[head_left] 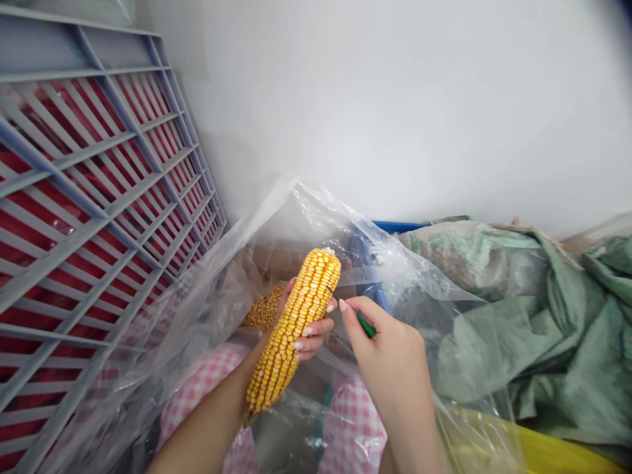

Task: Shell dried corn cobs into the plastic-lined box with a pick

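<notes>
A large yellow ear of corn (296, 322) slants across the middle of the view, its kernels in rows. My left hand (311, 339) is wrapped around the cob from behind, its fingertips showing on the right side. My right hand (390, 342) pinches a small tool with a green handle (366, 324). The tool's thin shaft points at the cob's right side near the top; whether the tip is in between the kernels I cannot make out. Below and behind the cob, loose corn kernels (265, 309) lie in a clear plastic bag (316, 204).
A grey-purple slatted plastic crate (106, 217) with red behind its slats stands at the left. On the right lie a green woven sack (567, 329), a blue bin edge (368, 253) and something yellow (553, 447). A white wall (395, 99) rises behind.
</notes>
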A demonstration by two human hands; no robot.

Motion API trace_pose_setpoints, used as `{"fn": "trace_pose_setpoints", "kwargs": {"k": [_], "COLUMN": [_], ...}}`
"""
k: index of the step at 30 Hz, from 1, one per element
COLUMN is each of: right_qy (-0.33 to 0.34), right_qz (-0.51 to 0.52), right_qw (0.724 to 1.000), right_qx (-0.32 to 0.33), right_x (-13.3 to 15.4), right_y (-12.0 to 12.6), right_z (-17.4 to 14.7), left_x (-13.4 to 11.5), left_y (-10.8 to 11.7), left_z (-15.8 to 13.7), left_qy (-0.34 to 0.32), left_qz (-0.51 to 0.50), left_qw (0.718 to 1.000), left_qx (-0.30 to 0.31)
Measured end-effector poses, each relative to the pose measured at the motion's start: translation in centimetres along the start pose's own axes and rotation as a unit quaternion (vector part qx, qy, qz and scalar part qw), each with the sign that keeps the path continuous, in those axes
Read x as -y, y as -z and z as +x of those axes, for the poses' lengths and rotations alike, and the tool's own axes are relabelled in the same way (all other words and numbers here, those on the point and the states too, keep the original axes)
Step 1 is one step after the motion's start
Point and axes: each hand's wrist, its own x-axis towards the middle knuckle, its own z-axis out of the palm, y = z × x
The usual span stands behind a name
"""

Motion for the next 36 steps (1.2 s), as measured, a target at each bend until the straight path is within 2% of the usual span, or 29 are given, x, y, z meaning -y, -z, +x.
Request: {"fn": "trace_pose_setpoints", "kwargs": {"k": [2, 4, 6, 9, 12, 17, 21, 25, 30, 33, 36], "right_qy": [-0.009, -0.034, -0.063, -0.09, -0.088, -0.064, -0.043, -0.042, -0.066, -0.081, -0.08], "right_qz": [-0.096, -0.187, -0.24, -0.246, -0.22, -0.227, -0.197, -0.065, 0.142, 0.223, 0.247], "right_qw": [0.995, 0.982, 0.969, 0.964, 0.969, 0.969, 0.978, 0.996, 0.987, 0.97, 0.963], "right_qx": [-0.011, -0.02, -0.011, 0.037, 0.074, 0.077, 0.057, 0.046, 0.023, 0.047, 0.073], "right_x": [-0.3, -0.8, -1.5, -2.9, -4.0, -4.4, -4.2, -4.2, -3.3, -2.6, -2.0], "right_y": [0.1, 0.0, -0.3, -0.9, -1.5, -1.8, -1.3, -0.9, -0.4, 0.1, 0.5], "right_z": [-0.2, -0.2, 0.2, 1.2, 2.2, 2.4, 2.1, 1.9, 1.5, 1.0, 0.7], "left_x": [-0.8, -1.3, -1.4, -1.0, -0.6, -0.3, 0.6, 1.7, 0.9, -0.2, -1.6], "left_y": [-1.4, -2.6, -3.4, -3.7, -3.6, -3.8, -3.4, -1.9, -0.8, -1.2, -2.1], "left_z": [-0.4, -0.5, -0.4, -0.1, 0.1, -0.1, -0.2, 0.2, 0.5, 0.1, -0.6], "left_qy": [0.138, 0.196, 0.226, 0.257, 0.251, 0.251, 0.225, 0.163, 0.16, 0.147, 0.112], "left_qz": [-0.151, -0.24, -0.283, -0.308, -0.332, -0.334, -0.282, -0.227, -0.184, -0.208, -0.226], "left_qw": [0.972, 0.937, 0.916, 0.905, 0.904, 0.908, 0.933, 0.96, 0.97, 0.963, 0.954], "left_qx": [0.117, 0.164, 0.171, 0.141, 0.099, 0.031, -0.004, -0.028, 0.014, 0.086, 0.164]}}
